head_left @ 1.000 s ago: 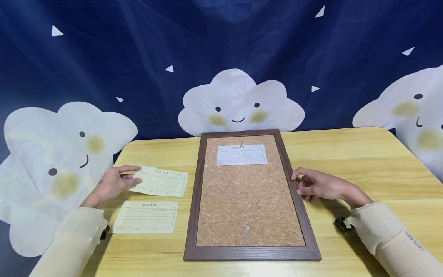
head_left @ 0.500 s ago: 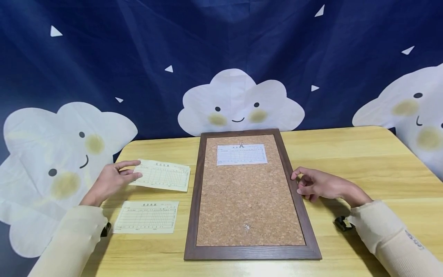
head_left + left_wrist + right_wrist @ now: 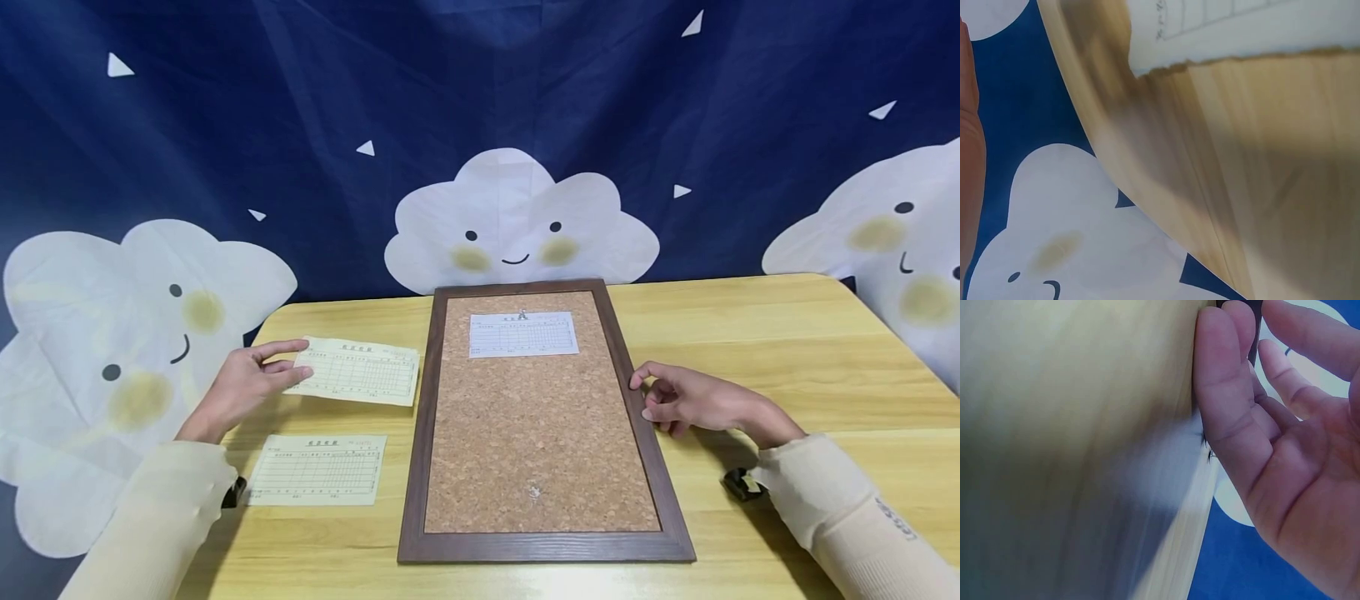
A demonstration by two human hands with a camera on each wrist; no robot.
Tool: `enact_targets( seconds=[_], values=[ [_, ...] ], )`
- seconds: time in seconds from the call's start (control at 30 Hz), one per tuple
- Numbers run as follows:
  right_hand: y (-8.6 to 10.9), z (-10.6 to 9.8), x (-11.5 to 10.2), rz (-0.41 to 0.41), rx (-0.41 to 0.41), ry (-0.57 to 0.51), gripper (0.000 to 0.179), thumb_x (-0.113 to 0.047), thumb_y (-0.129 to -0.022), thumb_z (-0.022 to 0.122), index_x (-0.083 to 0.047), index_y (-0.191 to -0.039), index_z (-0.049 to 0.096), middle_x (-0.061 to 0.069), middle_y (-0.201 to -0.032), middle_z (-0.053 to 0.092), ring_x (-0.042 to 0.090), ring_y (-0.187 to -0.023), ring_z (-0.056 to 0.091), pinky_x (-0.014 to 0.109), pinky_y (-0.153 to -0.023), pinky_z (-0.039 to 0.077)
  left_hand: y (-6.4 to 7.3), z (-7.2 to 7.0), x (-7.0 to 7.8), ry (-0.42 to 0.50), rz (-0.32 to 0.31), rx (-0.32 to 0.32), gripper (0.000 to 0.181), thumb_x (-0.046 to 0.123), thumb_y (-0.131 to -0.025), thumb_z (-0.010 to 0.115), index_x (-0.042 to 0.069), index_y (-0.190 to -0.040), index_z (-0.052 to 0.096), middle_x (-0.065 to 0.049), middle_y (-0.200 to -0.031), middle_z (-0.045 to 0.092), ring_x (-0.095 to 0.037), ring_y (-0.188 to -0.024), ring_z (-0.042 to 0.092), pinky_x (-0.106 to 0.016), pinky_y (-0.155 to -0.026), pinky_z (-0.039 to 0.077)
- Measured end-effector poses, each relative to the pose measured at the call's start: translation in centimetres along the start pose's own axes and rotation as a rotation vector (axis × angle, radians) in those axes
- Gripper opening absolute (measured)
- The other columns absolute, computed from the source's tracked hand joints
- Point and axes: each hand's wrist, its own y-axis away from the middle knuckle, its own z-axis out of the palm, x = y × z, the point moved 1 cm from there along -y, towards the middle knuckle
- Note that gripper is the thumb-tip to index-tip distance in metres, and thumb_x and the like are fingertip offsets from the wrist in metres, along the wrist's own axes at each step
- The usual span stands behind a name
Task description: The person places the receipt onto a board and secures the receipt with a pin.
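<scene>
A person's left hand (image 3: pixel 251 379) pinches a pale-yellow, rectangular printed paper form (image 3: pixel 363 371) by its left end, thumb on the near side, just left of a cork board in a dark-brown rectangular wooden frame (image 3: pixel 414 483). The form's long axis runs left to right, its right end dipping slightly toward the wearer and its heading along the far edge. The fingers cover its left end; whether it touches the light wood table (image 3: pixel 322 550) cannot be told. A second pale-yellow form (image 3: pixel 318 471) lies nearer, likewise lengthwise left to right. The board's long axis runs away from the wearer. Inside its frame, near the far end, sits a white printed form (image 3: pixel 523 336); a small metallic fastener (image 3: pixel 522 315) at its top edge is hard to make out. The right hand (image 3: pixel 693 398), fingers bent, touches the frame's right side; whether it grips cannot be told. The left wrist view cuts off most of the left hand.
</scene>
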Motion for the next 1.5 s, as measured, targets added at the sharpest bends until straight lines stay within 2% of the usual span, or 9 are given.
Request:
enact_targets(
  seconds=[0.2,0.37,0.43,0.5,0.6,0.67,0.93,1.2,1.5],
  values=[
    [0.1,0.0,0.0,-0.001,-0.003,-0.020,0.026,0.002,-0.101,0.053,0.007,-0.122,0.039,0.006,-0.079,0.048,0.018,-0.070,0.053,0.029,-0.057,0.050,-0.2,0.5,0.4,0.020,0.017,0.007,0.063,0.035,-0.088,0.078,0.001,-0.138,0.059,-0.024,-0.136,0.057,0.012,-0.099,0.060,-0.013,-0.080,0.052],
    [0.1,0.0,0.1,-0.005,-0.001,-0.015,0.026,0.001,-0.101,0.053,0.007,-0.122,0.039,0.006,-0.079,0.048,0.018,-0.069,0.052,0.029,-0.057,0.049,-0.3,0.8,0.7,0.041,0.033,0.015,0.062,0.034,-0.088,0.079,0.001,-0.137,0.060,0.000,-0.130,0.063,0.012,-0.101,0.059,-0.014,-0.080,0.052],
    [0.0,0.0,0.1,-0.005,0.003,-0.008,0.026,0.001,-0.101,0.054,0.007,-0.122,0.039,0.007,-0.080,0.049,0.018,-0.069,0.052,0.029,-0.057,0.049,-0.3,1.0,0.8,0.047,0.039,0.024,0.061,0.033,-0.088,0.079,0.001,-0.137,0.060,0.005,-0.127,0.064,0.011,-0.101,0.060,-0.015,-0.079,0.053],
    [0.0,0.0,0.2,-0.003,0.005,-0.005,0.026,0.001,-0.101,0.054,0.006,-0.122,0.039,0.007,-0.080,0.050,0.018,-0.069,0.052,0.029,-0.057,0.050,-0.4,1.1,1.0,0.053,0.042,0.029,0.061,0.032,-0.088,0.079,0.000,-0.137,0.059,-0.002,-0.130,0.064,0.011,-0.101,0.060,-0.015,-0.079,0.053],
    [0.0,0.0,0.1,0.002,0.005,-0.005,0.026,0.001,-0.101,0.053,0.006,-0.123,0.039,0.007,-0.080,0.050,0.018,-0.069,0.052,0.029,-0.057,0.049,-0.4,1.3,1.3,0.057,0.043,0.032,0.061,0.031,-0.089,0.078,0.000,-0.138,0.058,-0.018,-0.140,0.055,0.012,-0.101,0.059,-0.014,-0.079,0.053],
    [0.0,0.0,0.1,0.005,0.004,-0.004,0.026,0.001,-0.101,0.053,0.006,-0.123,0.039,0.007,-0.080,0.049,0.018,-0.069,0.052,0.029,-0.057,0.049,-0.4,1.5,1.4,0.063,0.044,0.028,0.061,0.029,-0.089,0.078,-0.001,-0.138,0.057,-0.022,-0.142,0.052,0.012,-0.100,0.058,-0.014,-0.079,0.053],
    [0.0,0.1,0.0,0.000,0.004,-0.002,0.026,0.002,-0.101,0.053,0.007,-0.122,0.039,0.008,-0.080,0.050,0.018,-0.068,0.052,0.028,-0.056,0.049,-0.4,2.2,1.9,0.072,0.045,0.026,0.061,0.028,-0.089,0.079,-0.001,-0.138,0.057,-0.019,-0.137,0.057,0.011,-0.100,0.060,-0.015,-0.079,0.053],
    [0.1,0.1,0.1,-0.003,0.005,-0.003,0.027,0.001,-0.101,0.053,0.006,-0.123,0.039,0.008,-0.081,0.050,0.018,-0.069,0.052,0.028,-0.056,0.049,-0.3,3.0,2.5,0.113,0.025,0.023,0.063,0.028,-0.088,0.079,-0.004,-0.138,0.056,-0.026,-0.136,0.054,0.009,-0.098,0.061,-0.016,-0.079,0.054],
    [0.0,0.1,0.1,-0.006,0.007,0.007,0.027,0.001,-0.100,0.054,0.006,-0.122,0.040,0.008,-0.081,0.050,0.018,-0.068,0.053,0.029,-0.056,0.049,-0.2,3.7,3.0,0.135,0.038,0.035,0.062,0.026,-0.089,0.078,-0.003,-0.139,0.056,-0.026,-0.130,0.060,0.007,-0.096,0.064,-0.018,-0.078,0.055]
  ],
)
